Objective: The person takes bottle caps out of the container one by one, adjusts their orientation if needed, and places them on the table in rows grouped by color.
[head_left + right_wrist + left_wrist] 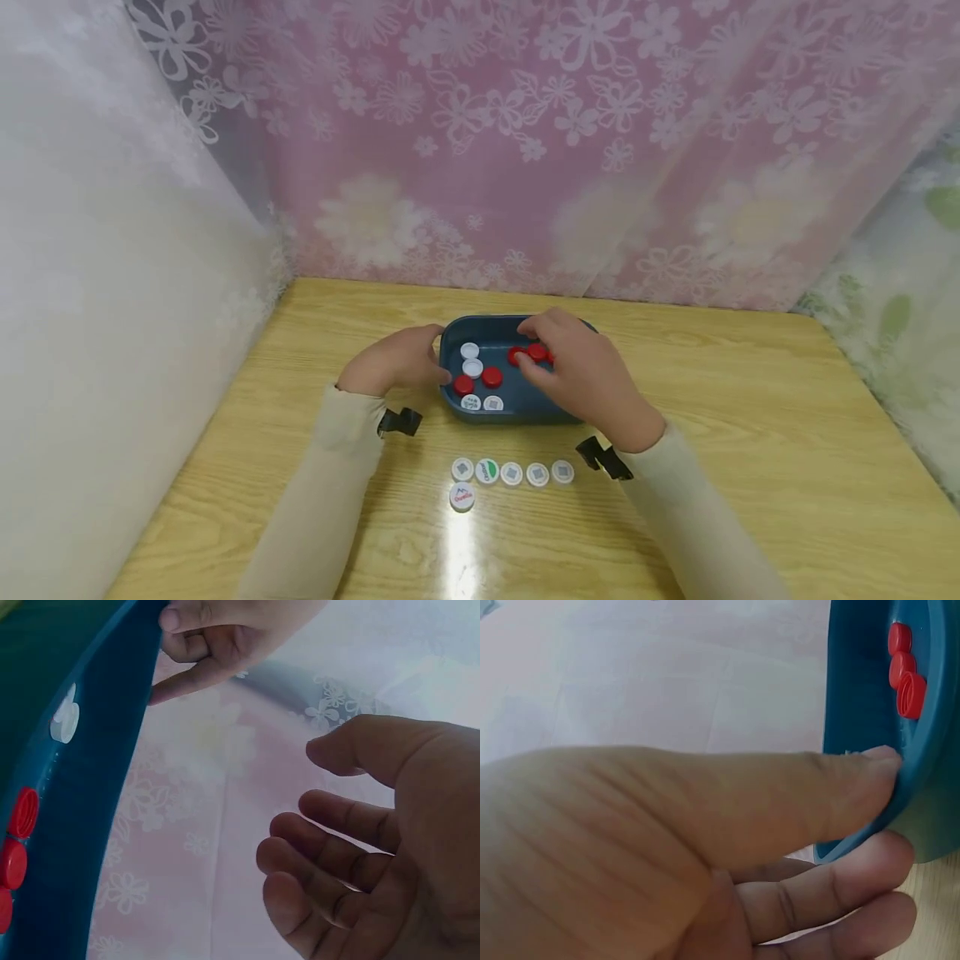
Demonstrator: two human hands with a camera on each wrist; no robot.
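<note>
A dark blue tray (525, 404) holds red bottle caps (492, 377) and white bottle caps (472, 368). At its left end my left hand (397, 358) grips the rim, with the thumb over the edge and fingers outside, as the left wrist view confirms. My right hand (592, 379) hovers over the tray's right part, hiding some of it. In the right wrist view that hand (360, 832) has loosely bent fingers spread from the thumb, with nothing between them. Three red caps (902, 670) appear inside the tray in the left wrist view.
In front of the tray several white caps (512, 474) lie in a row on the wooden table (750, 467). A white cap with red and blue print (462, 497) lies below the row's left end. A pink floral curtain (480, 167) hangs behind the table.
</note>
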